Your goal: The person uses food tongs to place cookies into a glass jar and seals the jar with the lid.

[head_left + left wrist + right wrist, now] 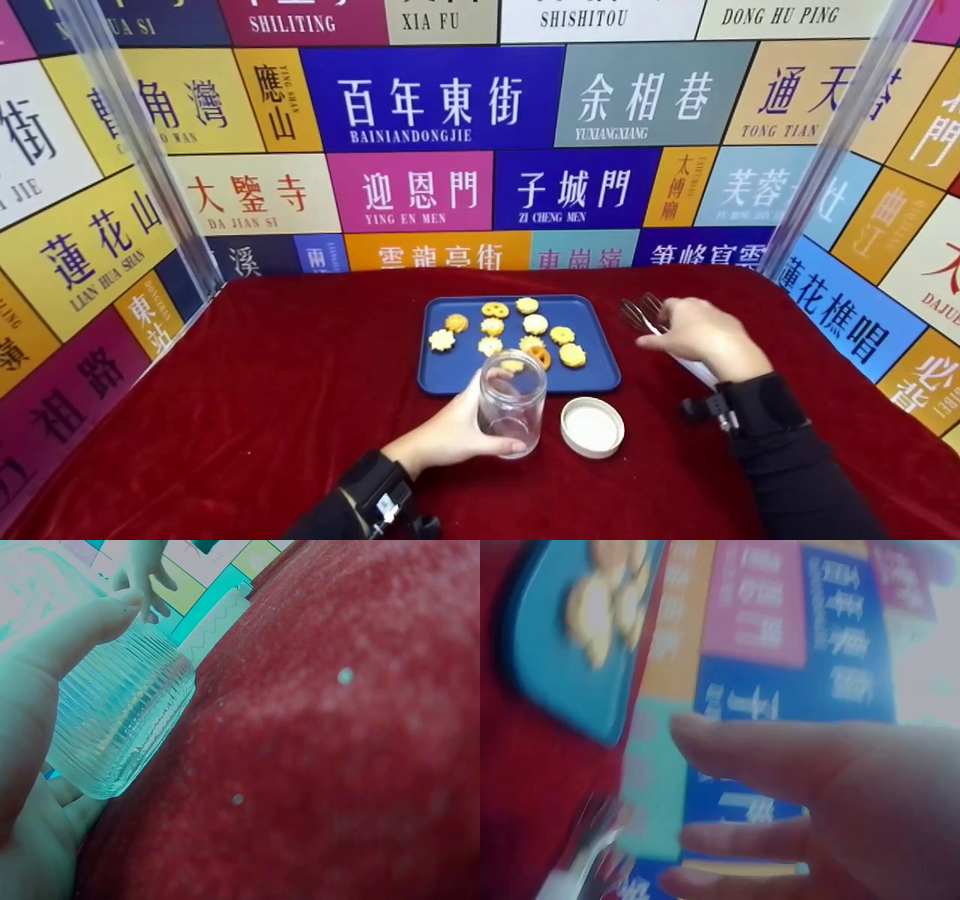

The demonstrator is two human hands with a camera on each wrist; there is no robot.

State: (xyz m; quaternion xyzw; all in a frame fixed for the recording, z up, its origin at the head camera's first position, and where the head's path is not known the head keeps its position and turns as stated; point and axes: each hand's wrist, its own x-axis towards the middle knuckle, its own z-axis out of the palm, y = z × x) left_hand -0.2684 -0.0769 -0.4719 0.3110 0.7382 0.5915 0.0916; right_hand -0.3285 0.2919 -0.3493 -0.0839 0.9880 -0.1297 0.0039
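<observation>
Your left hand (pixel 459 429) is wrapped around a clear, straight-sided glass jar (pixel 512 409), finely ribbed, its open mouth up. Just right of that grip sits a shallow, round, cream-white lid (pixel 592 427), hollow side up. Your right hand (pixel 702 334) is empty, thumb and fingers apart, over a white-handled utensil (pixel 702 373) with dark wire loops; blur leaves it unclear whether that's a whisk or tongs, or whether you're touching it. Its long axis runs under your palm, loops ahead and leftward, handle back toward your wrist; your right hand is far nearer it than your left. Beyond the jar, left of your right hand, a blue round-cornered tray (pixel 442 373) bears golden, crimped and pretzel-shaped biscuits (pixel 535 324) on plush red cloth (pixel 247 420).
</observation>
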